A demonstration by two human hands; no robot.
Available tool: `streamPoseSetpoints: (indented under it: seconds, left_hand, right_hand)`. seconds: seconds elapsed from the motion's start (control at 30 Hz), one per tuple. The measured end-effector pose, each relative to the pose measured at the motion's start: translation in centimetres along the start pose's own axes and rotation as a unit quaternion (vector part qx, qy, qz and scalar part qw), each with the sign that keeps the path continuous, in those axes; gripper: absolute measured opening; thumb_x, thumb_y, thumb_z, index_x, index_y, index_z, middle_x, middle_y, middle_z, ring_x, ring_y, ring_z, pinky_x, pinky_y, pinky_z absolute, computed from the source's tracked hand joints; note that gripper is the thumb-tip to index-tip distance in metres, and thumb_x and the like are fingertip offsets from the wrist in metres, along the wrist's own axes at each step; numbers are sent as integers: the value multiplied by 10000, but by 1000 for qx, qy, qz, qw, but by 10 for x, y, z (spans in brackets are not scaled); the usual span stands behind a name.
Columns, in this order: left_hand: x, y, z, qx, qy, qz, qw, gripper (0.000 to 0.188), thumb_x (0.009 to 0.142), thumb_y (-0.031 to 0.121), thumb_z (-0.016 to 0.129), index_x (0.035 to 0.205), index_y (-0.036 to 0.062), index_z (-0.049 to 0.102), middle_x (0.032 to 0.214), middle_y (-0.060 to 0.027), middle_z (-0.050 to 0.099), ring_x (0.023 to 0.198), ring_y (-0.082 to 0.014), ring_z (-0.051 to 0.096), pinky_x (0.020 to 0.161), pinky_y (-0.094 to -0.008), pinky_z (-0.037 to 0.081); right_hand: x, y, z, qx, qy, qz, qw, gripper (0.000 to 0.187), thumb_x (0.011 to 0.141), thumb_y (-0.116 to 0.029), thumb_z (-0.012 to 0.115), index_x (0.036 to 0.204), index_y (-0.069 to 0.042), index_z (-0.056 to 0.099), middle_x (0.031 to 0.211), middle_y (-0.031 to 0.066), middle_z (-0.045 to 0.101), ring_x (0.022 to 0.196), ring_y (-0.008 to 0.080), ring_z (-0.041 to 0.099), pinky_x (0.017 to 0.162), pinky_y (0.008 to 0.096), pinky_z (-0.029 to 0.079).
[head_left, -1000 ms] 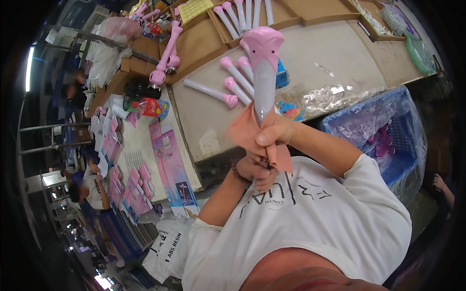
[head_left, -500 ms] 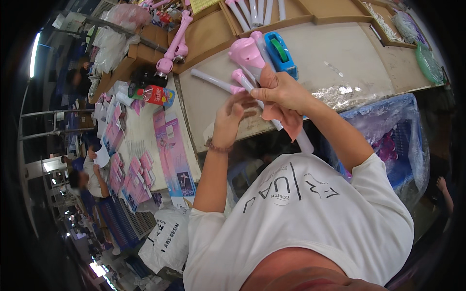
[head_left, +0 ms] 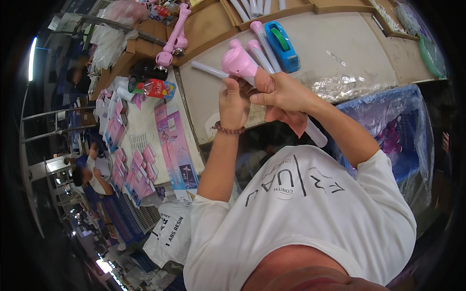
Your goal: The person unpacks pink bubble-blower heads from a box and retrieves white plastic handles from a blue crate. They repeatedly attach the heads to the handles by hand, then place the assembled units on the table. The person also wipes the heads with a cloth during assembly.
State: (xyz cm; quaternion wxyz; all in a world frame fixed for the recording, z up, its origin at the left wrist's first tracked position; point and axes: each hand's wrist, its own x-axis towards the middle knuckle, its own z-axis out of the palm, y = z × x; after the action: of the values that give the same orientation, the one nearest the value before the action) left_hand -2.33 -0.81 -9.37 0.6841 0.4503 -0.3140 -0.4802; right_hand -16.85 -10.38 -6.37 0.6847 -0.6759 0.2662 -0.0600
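My right hand [head_left: 284, 94] is closed around a toy wand, with a salmon-coloured cloth [head_left: 291, 119] bunched in the grip. The wand's rounded pink head [head_left: 238, 62] points up and left; a pale tube [head_left: 316, 135] emerges below the hand. My left hand [head_left: 235, 102] is beside the head's underside, thumb up and apart from bent fingers, which are partly hidden. Near its thumb lies a loose translucent tube [head_left: 208, 69]. Two more tubes, each with a pink end [head_left: 254, 45], lie between the pink head and a blue tape dispenser [head_left: 282, 47].
Cardboard trays [head_left: 206, 36] line the table's far side, some holding white tubes. Pink toy parts [head_left: 174, 41] and a red-labelled bottle [head_left: 154, 88] are at left, above printed pink cards [head_left: 141, 174]. A plastic-lined blue crate [head_left: 412, 145] stands right. Another person [head_left: 92, 174] is far left.
The slim pink-ended tube at my right thumb has left my grip. The large pink head has shifted left and down. My left hand has moved up beside it, its fingers no longer blurred.
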Motion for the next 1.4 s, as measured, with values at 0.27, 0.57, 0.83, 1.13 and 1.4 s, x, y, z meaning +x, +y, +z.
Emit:
streamPoseSetpoints:
  seconds: [0.27, 0.57, 0.83, 1.13, 1.4]
  left_hand:
    - [-7, -17, -3, 4, 58, 20, 998, 777, 820, 636, 517, 1255, -1, 424, 1067, -84, 550, 1007, -219, 552, 864, -366, 468]
    - [-1, -8, 1, -59, 129, -55, 988, 481, 863, 349, 666, 1147, -12, 524, 1175, -173, 576, 1062, -270, 583, 870, -378, 504]
    - [10, 78, -56, -260, -231, 192, 918, 345, 879, 330, 588, 1128, 92, 584, 1325, -110, 531, 1188, -350, 527, 1023, -567, 352]
    - [-49, 59, 50, 64, -256, 224, 938, 352, 758, 85, 684, 1063, 93, 509, 1193, -157, 553, 1087, -438, 542, 919, -541, 423]
    - [-26, 30, 41, 252, -207, 155, 933, 262, 808, 18, 586, 1065, -1, 536, 1111, -205, 591, 979, -338, 622, 836, -434, 504]
  right_hand:
    - [3, 8, 3, -42, 3, -38, 998, 417, 782, -332, 736, 908, 51, 629, 647, 149, 640, 601, 197, 629, 604, 346, 502]
    - [11, 16, 32, -409, 179, -144, 883, 421, 776, -365, 689, 985, -18, 577, 659, 177, 642, 561, 393, 604, 514, 437, 490]
    - [-30, 39, 2, 11, -190, -78, 979, 400, 758, -266, 685, 1012, 10, 545, 777, 85, 628, 669, 141, 585, 637, 276, 470]
    - [0, 159, 14, 324, 178, 22, 929, 296, 959, -310, 471, 923, -46, 600, 746, 33, 590, 559, 74, 534, 415, 239, 386]
    - [-13, 171, 35, -66, 163, 25, 984, 212, 926, -246, 553, 887, -51, 627, 532, 20, 566, 363, 143, 531, 368, 288, 420]
